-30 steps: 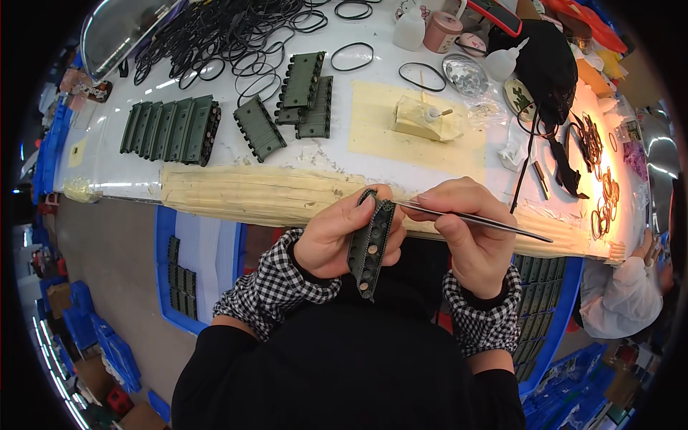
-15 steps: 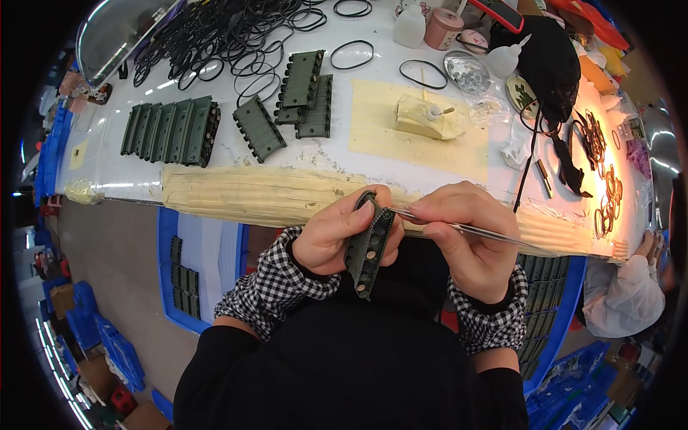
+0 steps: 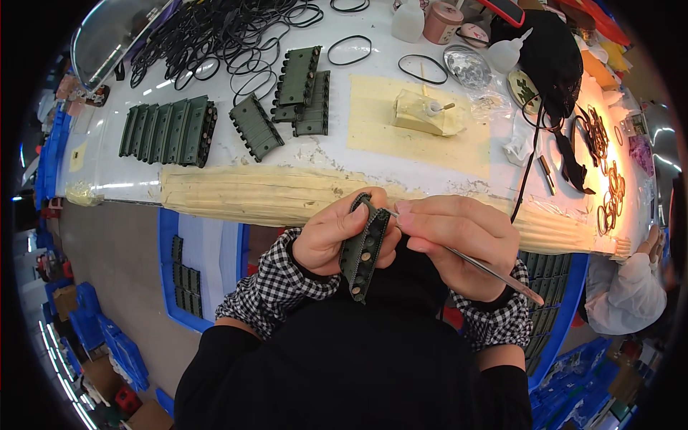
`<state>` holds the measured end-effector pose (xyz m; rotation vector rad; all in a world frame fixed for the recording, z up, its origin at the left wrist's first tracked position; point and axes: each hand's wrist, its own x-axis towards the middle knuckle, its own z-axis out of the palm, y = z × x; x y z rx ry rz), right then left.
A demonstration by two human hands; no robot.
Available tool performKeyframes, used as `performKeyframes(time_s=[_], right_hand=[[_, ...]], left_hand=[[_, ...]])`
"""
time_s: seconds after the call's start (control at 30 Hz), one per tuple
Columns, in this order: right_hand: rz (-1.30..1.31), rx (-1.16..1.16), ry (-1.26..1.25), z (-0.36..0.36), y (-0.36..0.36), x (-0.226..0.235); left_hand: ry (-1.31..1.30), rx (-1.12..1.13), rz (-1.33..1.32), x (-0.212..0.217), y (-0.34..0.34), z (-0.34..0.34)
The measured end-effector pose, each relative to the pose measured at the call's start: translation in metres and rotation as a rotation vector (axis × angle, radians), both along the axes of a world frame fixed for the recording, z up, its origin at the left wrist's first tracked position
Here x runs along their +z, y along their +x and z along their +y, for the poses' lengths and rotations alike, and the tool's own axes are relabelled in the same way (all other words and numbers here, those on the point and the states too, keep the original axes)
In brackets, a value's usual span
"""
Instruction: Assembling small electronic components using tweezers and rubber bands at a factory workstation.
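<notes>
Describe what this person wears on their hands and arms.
The left hand and right hand are bare, without gloves. Black-and-white checked oversleeves, gathered and puffy, cover both lower forearms, with black cuffs at the wrists. Above them, a short stretch of forearm is uncovered, then plain black sleeves begin.

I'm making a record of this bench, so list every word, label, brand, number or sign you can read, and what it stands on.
No text is clear enough to quote.
Pink jar: any print is too small and blurred.
Round pale case: reddish mark, too small to read.
Green part in left hand: no readable writing.
</notes>
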<state>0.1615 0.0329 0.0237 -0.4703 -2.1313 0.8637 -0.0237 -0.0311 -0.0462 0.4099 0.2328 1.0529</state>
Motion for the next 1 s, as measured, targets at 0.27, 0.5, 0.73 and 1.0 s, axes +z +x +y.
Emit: performKeyframes(time_s=[0.27,0.5,0.73,1.0], right_hand=[[0.083,0.01,-0.027,0.0,-0.007,-0.004],[0.092,-0.028,0.186,-0.003,-0.012,-0.012],[-0.012,-0.067,0.489,-0.007,-0.014,-0.015],[-0.033,0.132,0.113,0.007,0.0,-0.001]], left_hand=[[0.1,-0.027,0.002,-0.01,-0.007,-0.001],[0.1,-0.018,0.05,-0.011,-0.011,-0.002],[0.049,0.052,0.158,-0.009,-0.01,-0.005],[-0.039,-0.027,-0.018,-0.008,-0.005,-0.011]])
